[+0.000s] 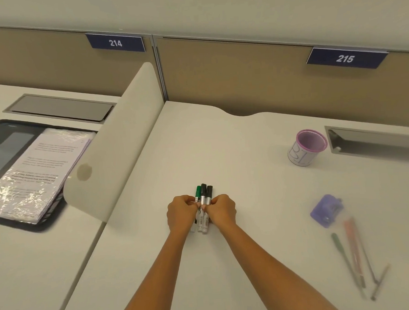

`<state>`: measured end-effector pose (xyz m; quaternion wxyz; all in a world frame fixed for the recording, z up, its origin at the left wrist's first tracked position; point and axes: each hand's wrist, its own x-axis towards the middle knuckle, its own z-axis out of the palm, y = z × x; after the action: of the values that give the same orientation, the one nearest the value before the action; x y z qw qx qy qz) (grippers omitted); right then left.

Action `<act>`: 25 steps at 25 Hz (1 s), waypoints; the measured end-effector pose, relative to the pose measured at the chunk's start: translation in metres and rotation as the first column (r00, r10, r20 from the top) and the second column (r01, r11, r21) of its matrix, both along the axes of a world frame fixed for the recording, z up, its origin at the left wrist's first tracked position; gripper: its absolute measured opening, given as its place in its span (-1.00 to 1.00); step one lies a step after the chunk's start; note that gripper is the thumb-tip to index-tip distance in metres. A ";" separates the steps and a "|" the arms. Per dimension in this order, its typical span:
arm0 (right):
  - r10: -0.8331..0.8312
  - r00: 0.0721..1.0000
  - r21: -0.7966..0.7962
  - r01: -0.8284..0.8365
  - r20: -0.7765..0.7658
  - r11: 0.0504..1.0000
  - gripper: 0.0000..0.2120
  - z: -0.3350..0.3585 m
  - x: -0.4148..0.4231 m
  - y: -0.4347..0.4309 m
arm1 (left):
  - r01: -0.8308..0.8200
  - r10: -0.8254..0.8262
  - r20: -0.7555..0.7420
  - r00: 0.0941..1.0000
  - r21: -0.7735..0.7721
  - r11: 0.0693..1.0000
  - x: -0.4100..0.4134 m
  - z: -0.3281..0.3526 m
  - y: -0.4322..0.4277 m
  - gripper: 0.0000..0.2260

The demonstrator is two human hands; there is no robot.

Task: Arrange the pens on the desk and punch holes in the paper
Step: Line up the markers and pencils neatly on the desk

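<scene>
Three markers (203, 197), one green-capped and two black-capped, lie side by side on the white desk (247, 176), caps pointing away from me. My left hand (181, 213) and my right hand (222, 210) press against the bundle from either side, fingers curled around the barrels. A purple hole punch (326, 210) sits to the right on the desk. Several thin pens (355, 258) lie scattered near the right front. A stack of printed paper (39, 177) in clear wrap rests on a dark tray on the neighbouring desk to the left.
A pink-rimmed pen cup (307, 147) stands at the back right. A rounded white divider (117, 145) separates the two desks. A cable slot (373, 140) opens at the far right, below tan partition panels numbered 214 and 215.
</scene>
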<state>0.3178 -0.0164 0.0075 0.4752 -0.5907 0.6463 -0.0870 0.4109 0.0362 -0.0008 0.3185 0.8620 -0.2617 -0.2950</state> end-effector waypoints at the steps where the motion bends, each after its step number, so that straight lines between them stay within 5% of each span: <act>1: 0.009 1.000 -0.009 -0.009 -0.021 1.000 -0.78 0.000 0.000 0.000 | 0.003 -0.003 0.001 1.000 -0.005 1.000 -0.001 0.000 0.001 -0.76; 8: 0.025 0.997 -0.060 -0.030 -0.070 0.998 -0.85 0.000 -0.001 0.006 | 0.017 -0.016 0.040 0.999 -0.022 1.000 -0.006 0.003 0.004 -0.75; 16: -0.051 0.998 -0.053 0.053 0.046 0.997 -0.77 -0.001 -0.015 0.005 | 0.006 -0.002 0.096 0.995 -0.042 0.999 -0.008 0.001 0.008 -0.69; 21: -0.125 0.982 -0.032 0.131 0.144 0.991 -0.75 -0.004 -0.056 0.002 | -0.028 0.092 0.276 0.957 -0.228 0.973 -0.038 0.011 0.020 -0.72; 25: -0.143 0.980 -0.104 0.158 0.138 0.982 -0.84 0.000 -0.108 -0.002 | 0.122 -0.007 0.330 0.944 -0.329 0.936 -0.098 0.018 0.020 -0.83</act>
<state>0.2099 -0.0188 0.0076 0.4736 -0.5596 0.6507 -0.1980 0.3125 0.0559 0.0170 0.4072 0.8202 -0.3865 -0.1097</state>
